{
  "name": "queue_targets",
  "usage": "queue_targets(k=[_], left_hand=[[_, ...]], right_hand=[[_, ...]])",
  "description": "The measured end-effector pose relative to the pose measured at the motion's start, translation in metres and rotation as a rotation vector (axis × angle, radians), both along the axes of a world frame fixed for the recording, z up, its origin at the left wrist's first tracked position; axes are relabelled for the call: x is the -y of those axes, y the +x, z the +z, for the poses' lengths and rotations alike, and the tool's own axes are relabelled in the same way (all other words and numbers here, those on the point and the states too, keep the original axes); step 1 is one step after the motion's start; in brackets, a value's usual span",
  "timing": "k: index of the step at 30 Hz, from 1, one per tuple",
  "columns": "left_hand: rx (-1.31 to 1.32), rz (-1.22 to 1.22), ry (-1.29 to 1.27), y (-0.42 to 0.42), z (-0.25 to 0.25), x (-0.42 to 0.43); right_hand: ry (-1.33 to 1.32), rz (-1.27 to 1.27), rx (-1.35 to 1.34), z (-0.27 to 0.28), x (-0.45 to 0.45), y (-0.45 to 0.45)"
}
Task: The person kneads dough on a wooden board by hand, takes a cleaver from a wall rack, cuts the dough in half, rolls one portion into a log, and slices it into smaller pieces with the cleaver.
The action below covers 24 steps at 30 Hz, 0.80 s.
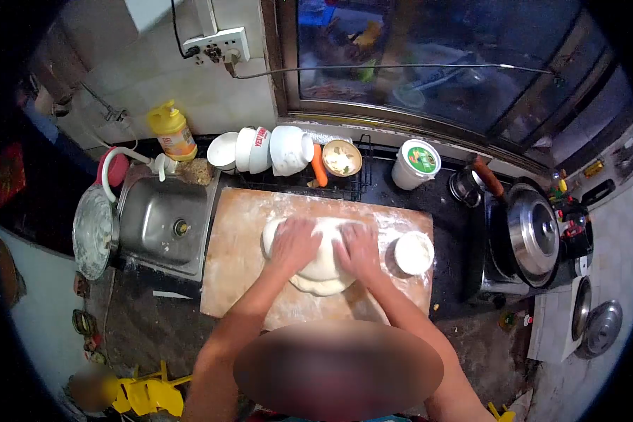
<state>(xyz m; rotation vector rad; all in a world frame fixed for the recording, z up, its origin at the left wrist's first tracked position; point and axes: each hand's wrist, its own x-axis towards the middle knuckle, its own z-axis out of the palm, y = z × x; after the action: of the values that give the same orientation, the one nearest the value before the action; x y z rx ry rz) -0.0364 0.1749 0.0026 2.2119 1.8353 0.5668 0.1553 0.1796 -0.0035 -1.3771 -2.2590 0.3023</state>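
Note:
A large pale lump of dough [323, 261] lies on a floured wooden board [235, 246], with a rounded fold at its near edge. My left hand [295, 245] grips its upper left part, the fingers curling over the far side. On the upper right part, my right hand [359, 250] holds the dough in the same way, thumb pointing inward. Both sets of fingertips are partly hidden. Just right of my right hand, a small white tub of flour [414, 253] stands on the board.
Left of the board is a steel sink [169, 246], with a floury metal basin [93, 232] beside it. White bowls [288, 151] and an orange-handled tool [319, 166] sit on a rack behind. A white bucket [416, 165] and a lidded pot [533, 228] stand to the right.

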Motion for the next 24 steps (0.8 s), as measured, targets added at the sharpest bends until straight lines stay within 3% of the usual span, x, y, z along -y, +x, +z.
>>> queue_targets(k=[3, 5, 7, 9, 10, 12, 13, 15, 17, 19, 22, 24], left_hand=[[-0.117, -0.099, -0.028, 0.008, 0.039, 0.083], [-0.222, -0.104, -0.094, 0.022, 0.043, 0.126], [-0.268, -0.082, -0.153, 0.032, 0.034, 0.166], [-0.249, -0.037, -0.189, 0.040, 0.007, 0.191], [-0.249, -0.035, -0.183, 0.043, -0.012, 0.192], [-0.254, -0.044, -0.183, 0.044, -0.042, 0.190], [-0.304, -0.067, -0.035, 0.040, -0.039, 0.179], [-0.244, -0.018, -0.131, 0.036, -0.038, 0.154], [-0.087, 0.029, -0.248, 0.031, -0.023, 0.140], [0.155, 0.081, -0.353, 0.022, 0.026, 0.121], [0.107, -0.013, 0.210, 0.030, 0.054, 0.117], [-0.045, -0.082, 0.058, 0.037, 0.020, 0.121]], right_hand=[[0.035, 0.148, 0.031, 0.018, 0.085, 0.027], [-0.196, 0.309, 0.169, 0.037, 0.119, 0.041], [-0.270, 0.425, 0.269, 0.039, 0.140, 0.058], [-0.201, 0.311, 0.288, 0.054, 0.137, 0.058], [-0.162, 0.256, 0.298, 0.061, 0.131, 0.057], [-0.291, 0.275, 0.252, 0.023, 0.121, 0.059], [-0.288, 0.260, 0.211, 0.009, 0.117, 0.056], [-0.250, 0.191, 0.158, -0.004, 0.107, 0.048], [-0.295, 0.149, 0.101, -0.003, 0.102, 0.045], [-0.321, 0.109, 0.034, -0.007, 0.104, 0.042], [-0.328, 0.093, -0.001, -0.012, 0.109, 0.045], [-0.317, 0.104, 0.039, -0.013, 0.109, 0.045]])
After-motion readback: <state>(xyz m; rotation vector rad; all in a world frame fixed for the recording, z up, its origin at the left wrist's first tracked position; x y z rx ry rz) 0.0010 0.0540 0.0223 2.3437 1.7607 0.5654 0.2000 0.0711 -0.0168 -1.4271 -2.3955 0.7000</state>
